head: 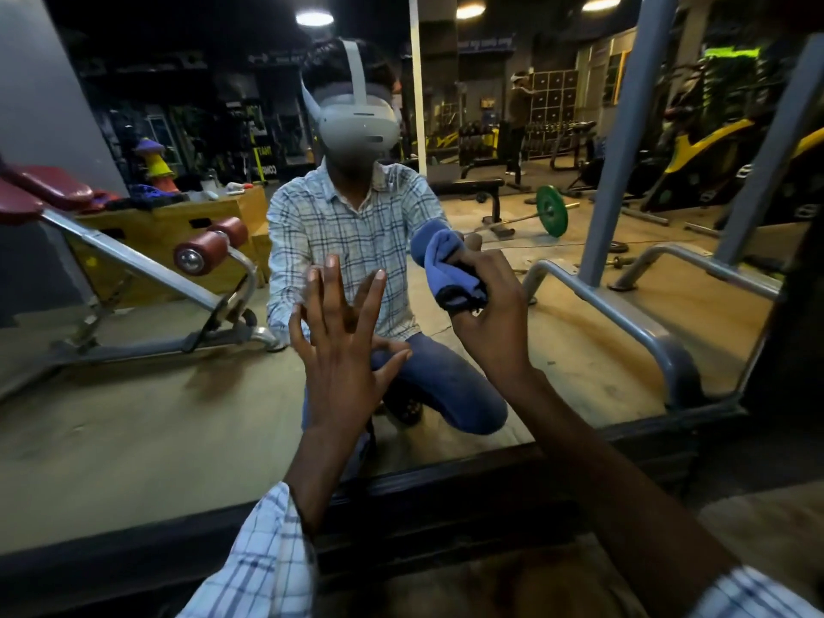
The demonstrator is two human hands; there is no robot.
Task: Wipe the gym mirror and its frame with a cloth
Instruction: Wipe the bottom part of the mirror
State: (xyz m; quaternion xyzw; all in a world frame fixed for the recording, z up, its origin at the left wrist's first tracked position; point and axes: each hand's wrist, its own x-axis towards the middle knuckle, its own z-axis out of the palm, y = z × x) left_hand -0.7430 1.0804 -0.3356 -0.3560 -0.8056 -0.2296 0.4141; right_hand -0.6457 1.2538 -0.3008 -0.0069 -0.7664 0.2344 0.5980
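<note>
The gym mirror (pixel 147 421) fills most of the view and reflects a kneeling person in a checked shirt. Its dark frame (pixel 446 497) runs along the bottom edge. My left hand (pixel 341 354) lies flat against the glass with its fingers straight and spread. To the right, my right hand (pixel 492 314) grips a bunched blue cloth (pixel 450 272) and holds it against the mirror at chest height of the reflection.
A red-padded bench (pixel 133 260) and a wooden box (pixel 178 234) show in the mirror at left. Grey steel rack tubes (pixel 624 140) and a curved floor rail (pixel 624 323) stand at right. A green-plate barbell (pixel 550 211) lies on the reflected floor.
</note>
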